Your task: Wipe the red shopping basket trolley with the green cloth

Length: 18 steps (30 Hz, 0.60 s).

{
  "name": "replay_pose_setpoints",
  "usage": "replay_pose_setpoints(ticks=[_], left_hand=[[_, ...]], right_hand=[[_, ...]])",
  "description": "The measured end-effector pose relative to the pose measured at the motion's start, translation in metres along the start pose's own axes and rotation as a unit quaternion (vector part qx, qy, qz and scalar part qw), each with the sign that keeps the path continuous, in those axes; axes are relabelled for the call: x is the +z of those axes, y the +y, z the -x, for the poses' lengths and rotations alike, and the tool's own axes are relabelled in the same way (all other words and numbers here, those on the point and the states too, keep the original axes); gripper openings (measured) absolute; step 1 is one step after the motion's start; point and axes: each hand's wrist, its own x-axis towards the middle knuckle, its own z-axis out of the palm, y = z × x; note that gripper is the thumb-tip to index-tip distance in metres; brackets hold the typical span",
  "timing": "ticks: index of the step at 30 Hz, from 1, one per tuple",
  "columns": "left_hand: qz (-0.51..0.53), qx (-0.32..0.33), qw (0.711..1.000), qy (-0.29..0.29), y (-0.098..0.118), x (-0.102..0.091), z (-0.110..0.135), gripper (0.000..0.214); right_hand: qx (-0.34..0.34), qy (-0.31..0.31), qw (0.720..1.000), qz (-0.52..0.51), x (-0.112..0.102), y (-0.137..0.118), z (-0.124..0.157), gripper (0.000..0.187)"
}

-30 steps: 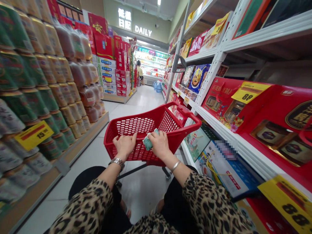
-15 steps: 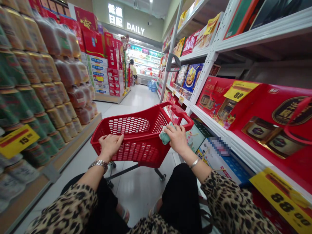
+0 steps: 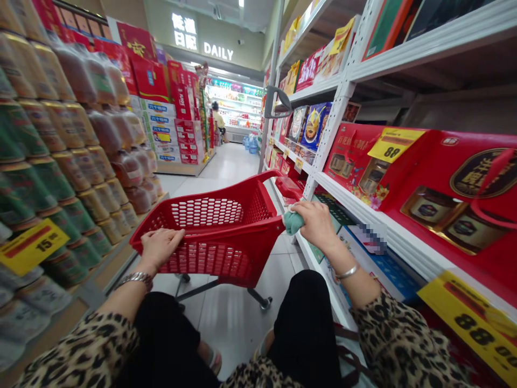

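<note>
A red plastic shopping cart [image 3: 210, 226] stands in the aisle right in front of me. My left hand [image 3: 158, 247] grips the near left corner of its rim, fingers curled over the edge. My right hand [image 3: 317, 223] is closed on a bunched teal cloth [image 3: 292, 221] held against the cart's near right corner. Both arms wear leopard-print sleeves, with a watch on the left wrist and a bracelet on the right.
Stacked cans and bottles [image 3: 72, 156] fill the left shelving, with a yellow price tag [image 3: 32, 247]. White shelves on the right [image 3: 363, 205] carry red gift boxes [image 3: 444, 188] and yellow tags. The tiled aisle [image 3: 230, 161] runs ahead to a person far off [image 3: 218, 119].
My right hand slid the cloth from the middle of the cart's near rim out to its right corner. The left hand shifted to the left corner, and the cart drifted left in view.
</note>
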Motion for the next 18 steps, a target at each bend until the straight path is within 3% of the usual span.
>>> replay_pose_setpoints(ticks=[4,8,11,13,15,18], left_hand=[[-0.011,-0.021,0.999,0.048,-0.001,-0.002,0.001,0.035],[0.032,0.002,0.989,0.145,0.034,0.009,0.011,0.039],[0.117,0.048,0.985,0.117,0.077,0.027,0.022,0.040],[0.112,0.045,0.986,0.118,0.099,0.037,0.030,0.036],[0.099,0.037,0.985,0.138,0.110,0.042,0.035,0.040],[0.096,0.037,0.985,0.137,0.108,0.038,0.040,0.043]], right_hand=[[-0.004,-0.050,0.999,0.011,-0.011,-0.020,-0.005,0.045],[-0.008,-0.067,0.998,0.003,-0.016,-0.037,-0.005,0.041],[-0.007,-0.071,0.997,-0.001,-0.020,-0.049,0.000,0.036],[-0.013,-0.074,0.997,-0.004,-0.023,-0.055,0.006,0.036],[-0.026,-0.077,0.997,-0.007,-0.026,-0.059,0.012,0.037],[-0.046,-0.075,0.996,-0.013,-0.028,-0.061,0.020,0.038]])
